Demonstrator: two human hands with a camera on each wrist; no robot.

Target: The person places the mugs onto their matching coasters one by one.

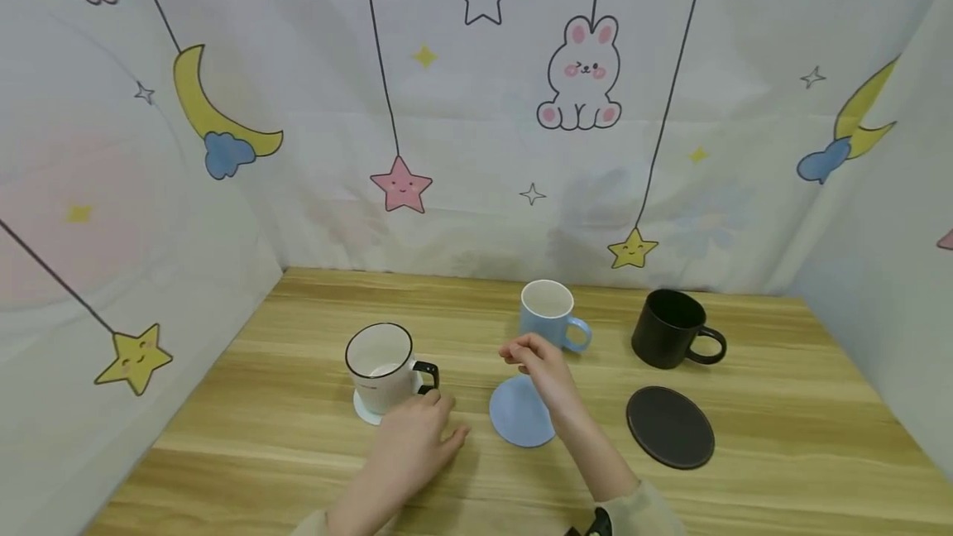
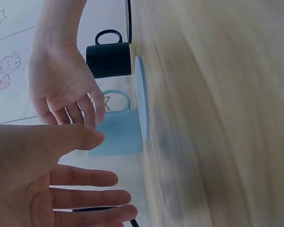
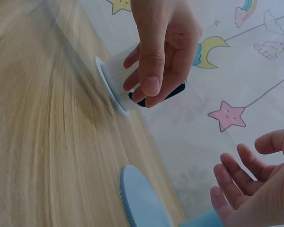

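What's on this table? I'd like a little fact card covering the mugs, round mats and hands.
First mug: white mug with black rim and handle, on a pale round coaster
Second mug: light-blue mug with white inside, behind a flat round blue coaster
Third mug: plain black mug, behind a flat round black coaster
Surface: wood-grain table
Left hand: near the white mug's handle, holding nothing
Right hand: above the table, near the light-blue mug, holding nothing
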